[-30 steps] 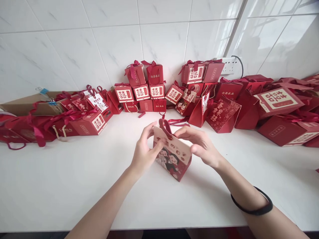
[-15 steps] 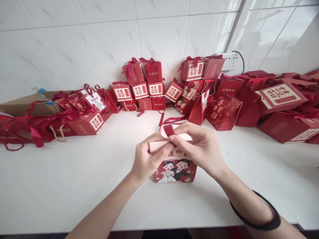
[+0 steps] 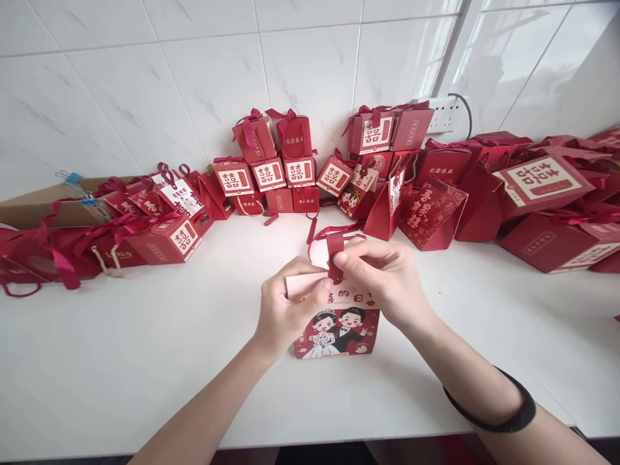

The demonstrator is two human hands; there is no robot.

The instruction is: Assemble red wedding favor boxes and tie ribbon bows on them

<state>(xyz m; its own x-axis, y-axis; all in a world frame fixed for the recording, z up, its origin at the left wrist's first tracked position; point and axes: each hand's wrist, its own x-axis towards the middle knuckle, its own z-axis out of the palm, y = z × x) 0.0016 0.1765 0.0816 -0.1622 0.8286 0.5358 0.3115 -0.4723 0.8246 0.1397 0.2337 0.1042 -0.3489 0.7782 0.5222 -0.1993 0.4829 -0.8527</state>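
A small red and white gift box (image 3: pixel 336 332) with a cartoon bride and groom on its front stands upright on the white table in front of me. My left hand (image 3: pixel 295 303) grips the box's pale top flap, thumb in front and fingers behind. My right hand (image 3: pixel 387 278) pinches a dark red ribbon (image 3: pixel 335 247) between thumb and forefinger at the middle of the box's top edge. More of the ribbon curls over the table behind the box. The fingertips behind the flap are hidden.
Several red boxes (image 3: pixel 268 174) are stacked along the tiled wall. More boxes lie at the left (image 3: pixel 169 242) by a cardboard carton (image 3: pixel 29 203) with binder clips, and a heap of boxes (image 3: pixel 542 181) fills the right. A power strip (image 3: pixel 443 115) sits by the wall.
The ribbon end in my right fingers now stands more upright and shows longer above the box's top. My left hand keeps its grip on the flap. The view has shifted slightly.
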